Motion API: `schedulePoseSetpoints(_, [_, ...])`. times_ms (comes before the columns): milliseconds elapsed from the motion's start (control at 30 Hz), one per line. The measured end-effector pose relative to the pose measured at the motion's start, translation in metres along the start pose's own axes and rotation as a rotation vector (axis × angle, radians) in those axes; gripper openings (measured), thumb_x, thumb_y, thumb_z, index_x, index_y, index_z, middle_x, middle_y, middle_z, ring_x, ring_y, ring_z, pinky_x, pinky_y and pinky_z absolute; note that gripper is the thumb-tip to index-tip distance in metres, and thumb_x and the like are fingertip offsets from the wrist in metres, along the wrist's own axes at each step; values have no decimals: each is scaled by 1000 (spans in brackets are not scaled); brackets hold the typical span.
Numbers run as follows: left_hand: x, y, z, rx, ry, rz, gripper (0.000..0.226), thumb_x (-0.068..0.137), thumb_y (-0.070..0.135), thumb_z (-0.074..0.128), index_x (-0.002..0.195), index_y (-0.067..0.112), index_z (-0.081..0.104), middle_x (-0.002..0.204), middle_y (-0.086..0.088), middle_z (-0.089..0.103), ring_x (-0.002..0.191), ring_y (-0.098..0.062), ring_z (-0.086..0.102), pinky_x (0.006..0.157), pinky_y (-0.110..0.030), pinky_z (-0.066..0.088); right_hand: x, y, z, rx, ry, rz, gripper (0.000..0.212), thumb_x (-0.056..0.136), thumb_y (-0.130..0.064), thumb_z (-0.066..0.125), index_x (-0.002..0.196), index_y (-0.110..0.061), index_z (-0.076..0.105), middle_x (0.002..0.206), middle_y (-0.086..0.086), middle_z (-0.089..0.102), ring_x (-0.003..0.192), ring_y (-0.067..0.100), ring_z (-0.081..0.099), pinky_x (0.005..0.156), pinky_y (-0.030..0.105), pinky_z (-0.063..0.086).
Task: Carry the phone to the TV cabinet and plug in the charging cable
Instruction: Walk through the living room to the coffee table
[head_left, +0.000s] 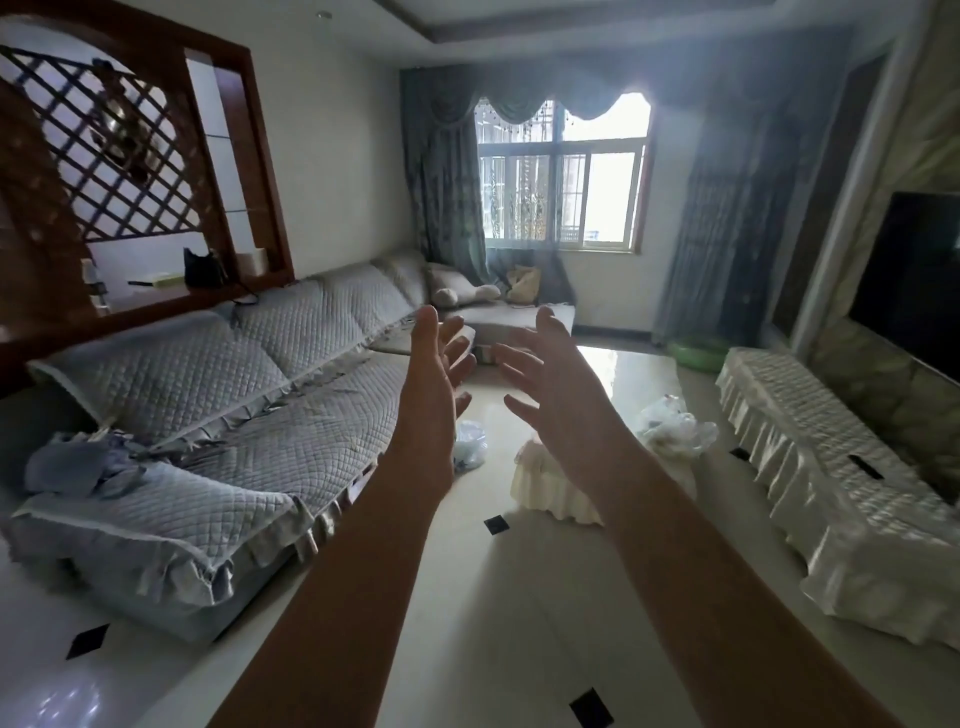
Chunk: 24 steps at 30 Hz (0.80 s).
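tv cabinet (810, 436) — cloth-draped, right wall

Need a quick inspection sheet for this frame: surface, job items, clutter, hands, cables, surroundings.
Surface: pale glossy floor with small dark diamond insets.
Job's things: TV cabinet under a white ruffled cover, right side, below the TV; phone not seen.
Clutter: plastic bags on the floor, crumpled cloth on the sofa.
Hands: left hand and right hand raised, open, empty.
Cables: charging cable not seen.
Surroundings: bright curtained window, wooden lattice partition.
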<state>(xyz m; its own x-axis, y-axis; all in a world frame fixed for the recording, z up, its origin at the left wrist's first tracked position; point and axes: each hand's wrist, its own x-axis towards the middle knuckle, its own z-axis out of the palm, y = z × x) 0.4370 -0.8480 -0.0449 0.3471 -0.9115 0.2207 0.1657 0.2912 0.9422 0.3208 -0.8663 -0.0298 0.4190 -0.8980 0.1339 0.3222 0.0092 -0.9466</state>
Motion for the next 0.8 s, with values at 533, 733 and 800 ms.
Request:
schedulePoseSetpoints(533, [174,-104,-1,2,21,-152,66,98,61,17,146,24,44,156,-6,42,138,-23,43,114,-47,28,182,78,-64,92,82,96,33,92,-51,37,108,-29,56,128,-2,59,126,20,48,99,36,36])
schedulePoseSetpoints(733, [244,-124,-8,-18,93,-157,66,99,59,18,146,21,45,152,-6,46,132,-20,47,113,-48,28,265,96,-70,109,45,88,58,91,-53,33,138,-20,40,145,4,46,134,22,41,113,43,27])
schedulePoseSetpoints(800, [261,-124,-15,-18,101,-151,66,98,59,18,146,22,44,152,-5,46,130,-19,47,110,-44,29,288,98,-64,112,23,89,58,92,-52,33,139,-19,40,146,5,46,135,22,40,115,46,25])
